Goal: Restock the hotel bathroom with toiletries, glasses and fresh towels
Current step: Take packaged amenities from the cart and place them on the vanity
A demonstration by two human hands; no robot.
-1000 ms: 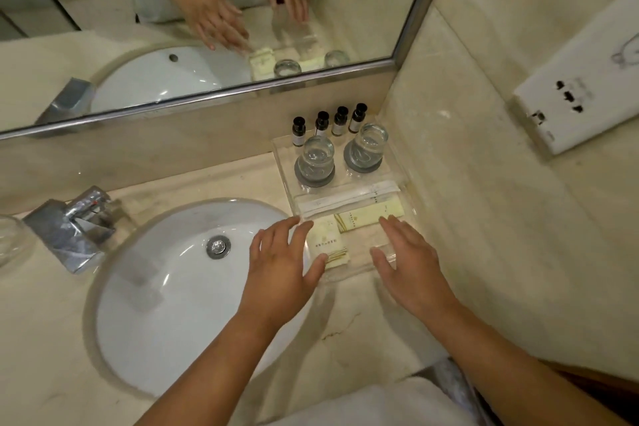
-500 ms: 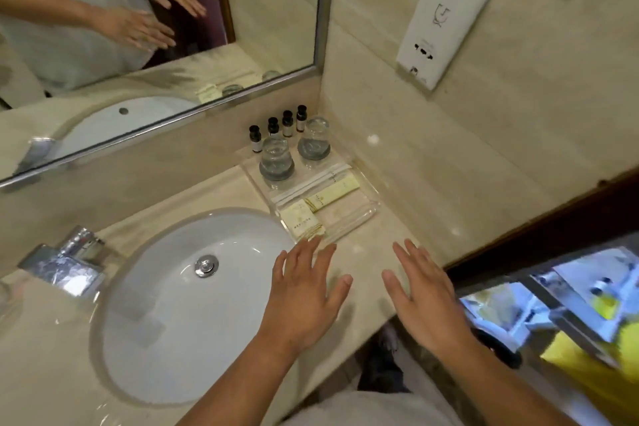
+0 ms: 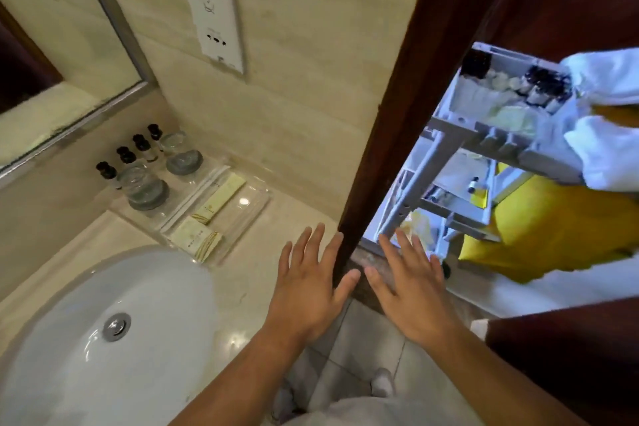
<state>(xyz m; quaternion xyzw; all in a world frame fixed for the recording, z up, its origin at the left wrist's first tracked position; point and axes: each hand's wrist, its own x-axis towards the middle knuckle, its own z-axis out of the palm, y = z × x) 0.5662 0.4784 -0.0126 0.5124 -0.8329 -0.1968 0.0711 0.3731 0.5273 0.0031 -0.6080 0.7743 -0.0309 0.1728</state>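
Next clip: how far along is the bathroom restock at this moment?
Apparently done: the clear tray holds four small bottles, two glasses and toiletry packets. In hand: nothing; the left hand and right hand are open and empty, near the door frame. Left: fresh towels. None show by the sink, while white towels lie on the cart beyond the doorway.

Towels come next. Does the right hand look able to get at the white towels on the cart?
Probably, with a step: the right hand is open and empty beside the door frame, and the white towels lie uncovered on the cart beyond.
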